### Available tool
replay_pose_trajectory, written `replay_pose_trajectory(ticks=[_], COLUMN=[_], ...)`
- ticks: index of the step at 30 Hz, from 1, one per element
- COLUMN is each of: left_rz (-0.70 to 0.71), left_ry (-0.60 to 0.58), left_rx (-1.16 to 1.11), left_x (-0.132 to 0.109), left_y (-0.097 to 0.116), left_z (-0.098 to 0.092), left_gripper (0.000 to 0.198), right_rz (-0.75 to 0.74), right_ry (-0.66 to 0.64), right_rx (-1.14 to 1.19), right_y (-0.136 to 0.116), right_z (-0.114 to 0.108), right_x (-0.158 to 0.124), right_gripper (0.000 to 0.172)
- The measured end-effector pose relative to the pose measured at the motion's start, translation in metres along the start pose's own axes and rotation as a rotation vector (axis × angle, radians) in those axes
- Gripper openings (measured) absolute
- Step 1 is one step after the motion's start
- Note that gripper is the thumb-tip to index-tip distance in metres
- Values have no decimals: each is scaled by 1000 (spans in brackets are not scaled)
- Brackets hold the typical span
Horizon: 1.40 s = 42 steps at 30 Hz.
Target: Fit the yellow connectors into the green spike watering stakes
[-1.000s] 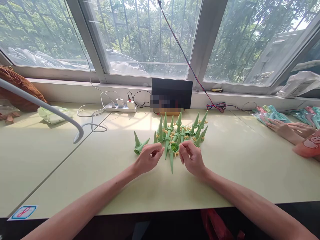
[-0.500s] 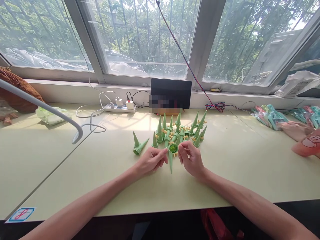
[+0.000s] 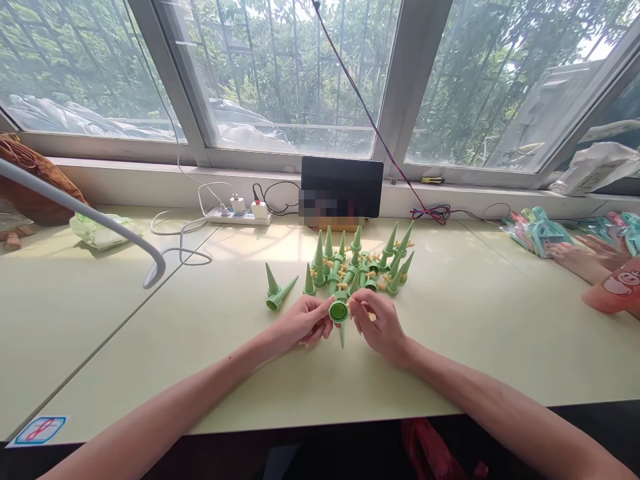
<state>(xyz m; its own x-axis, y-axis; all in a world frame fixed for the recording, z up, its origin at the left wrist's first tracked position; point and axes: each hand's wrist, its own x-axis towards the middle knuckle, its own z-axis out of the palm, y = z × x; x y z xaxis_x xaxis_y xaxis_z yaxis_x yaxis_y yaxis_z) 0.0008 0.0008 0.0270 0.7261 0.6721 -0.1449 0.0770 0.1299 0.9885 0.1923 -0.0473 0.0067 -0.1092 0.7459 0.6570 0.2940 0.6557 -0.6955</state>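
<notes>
Left hand (image 3: 309, 321) pinches green piece (image 3: 339, 311) — right hand (image 3: 383, 328) grip unclear — table edge (image 3: 300, 423) under forearms (image 3: 195, 393).

Wide windows (image 3: 285, 80) in grey frames (image 3: 406, 73), leafy trees (image 3: 465, 87) outside, bright daylight. White ledge (image 3: 125, 180) beneath. Pale yellow-green desk (image 3: 150, 353) along it, sunlit patch (image 3: 265, 245) toward far edge.
</notes>
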Motion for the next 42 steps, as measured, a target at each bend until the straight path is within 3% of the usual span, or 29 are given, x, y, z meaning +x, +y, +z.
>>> replay_pose_trajectory(ticks=[13, 27, 34, 39, 42], left_rz=[38, 200, 334, 506, 611], left_ry=[8, 104, 199, 298, 296], left_rx=[-74, 169, 356, 634, 785], left_x=[1, -4, -5, -3, -3], left_y=[-3, 3, 0, -2, -6], left_z=[-3, -4, -1, -2, -5], left_gripper=[54, 42, 44, 42, 36], right_rz=[39, 161, 198, 188, 191], right_ry=[-49, -114, -132, -132, -139], right_rx=[12, 28, 12, -17, -45], right_y=[0, 4, 3, 6, 8], right_z=[1, 1, 0, 0, 0], right_x=[-1, -2, 0, 1, 1], right_gripper=[23, 21, 23, 24, 25])
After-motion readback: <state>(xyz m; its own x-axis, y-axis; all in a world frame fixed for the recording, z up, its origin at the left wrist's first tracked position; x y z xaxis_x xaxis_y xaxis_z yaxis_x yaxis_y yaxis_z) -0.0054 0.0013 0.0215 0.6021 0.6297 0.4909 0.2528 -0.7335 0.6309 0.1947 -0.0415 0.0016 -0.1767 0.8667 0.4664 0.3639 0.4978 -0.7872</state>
